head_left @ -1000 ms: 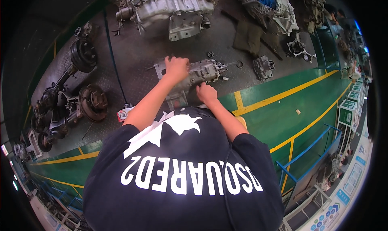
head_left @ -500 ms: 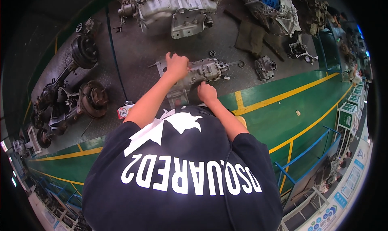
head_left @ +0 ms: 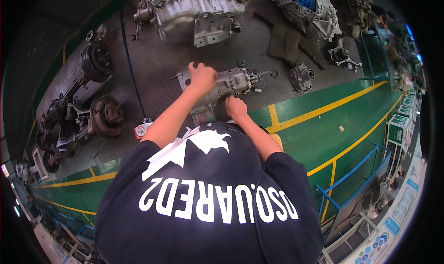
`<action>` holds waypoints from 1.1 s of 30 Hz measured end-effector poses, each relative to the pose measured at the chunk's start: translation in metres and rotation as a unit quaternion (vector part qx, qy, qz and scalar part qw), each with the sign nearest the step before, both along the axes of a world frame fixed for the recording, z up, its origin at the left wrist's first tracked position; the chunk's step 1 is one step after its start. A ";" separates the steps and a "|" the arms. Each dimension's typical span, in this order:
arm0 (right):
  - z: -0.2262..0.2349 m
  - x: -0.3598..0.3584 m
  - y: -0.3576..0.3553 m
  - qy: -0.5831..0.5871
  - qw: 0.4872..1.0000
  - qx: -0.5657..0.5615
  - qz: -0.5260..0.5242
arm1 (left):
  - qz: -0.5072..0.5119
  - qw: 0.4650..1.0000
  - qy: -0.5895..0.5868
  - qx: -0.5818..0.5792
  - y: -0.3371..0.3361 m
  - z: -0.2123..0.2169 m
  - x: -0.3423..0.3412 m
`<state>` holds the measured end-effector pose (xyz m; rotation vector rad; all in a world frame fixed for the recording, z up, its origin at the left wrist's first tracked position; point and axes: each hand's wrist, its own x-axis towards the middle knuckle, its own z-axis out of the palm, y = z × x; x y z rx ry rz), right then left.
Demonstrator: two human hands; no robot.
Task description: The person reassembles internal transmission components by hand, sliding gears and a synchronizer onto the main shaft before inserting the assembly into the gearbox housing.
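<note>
A grey metal gearbox point(head_left: 231, 82) lies on its side on the tread-plate surface in front of me, with a rod and ring sticking out of its right end. Over the flanged left part of the casing is my left hand point(head_left: 202, 78), its fingers bent and closed against the metal. My right hand point(head_left: 236, 107) is closed at the near side of the casing, knuckles up; whatever its fingers hold is hidden. Just beyond the casing lies a small round bearing point(head_left: 241, 63). A short metal piece point(head_left: 257, 90) rests by the right end.
A large transmission housing point(head_left: 199, 14) stands at the far side. Another housing with a blue part point(head_left: 314, 12) is at the far right, near a smaller casting point(head_left: 301, 77) and a bracket-like casting point(head_left: 344, 56). An axle with brake drums point(head_left: 107, 116) lies left, near a red-and-white box point(head_left: 142, 129).
The view has shifted slightly. My left hand's fingers have bent a little more over the casing; my right hand stays at its near side.
</note>
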<state>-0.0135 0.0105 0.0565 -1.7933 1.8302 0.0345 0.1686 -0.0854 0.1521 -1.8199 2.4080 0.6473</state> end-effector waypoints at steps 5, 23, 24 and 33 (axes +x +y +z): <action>0.005 -0.003 0.000 0.017 1.000 -0.007 0.016 | 0.010 0.995 0.056 -0.084 0.007 -0.008 0.001; 0.001 -0.008 -0.009 0.013 0.998 0.018 0.065 | -0.051 0.998 0.037 -0.011 0.002 -0.015 0.002; 0.002 -0.009 -0.009 0.016 0.998 0.018 0.064 | -0.026 0.994 0.068 -0.076 0.005 -0.017 0.002; -0.007 -0.011 -0.004 0.023 0.997 0.001 0.074 | -0.030 0.999 -0.004 -0.018 -0.001 -0.002 -0.001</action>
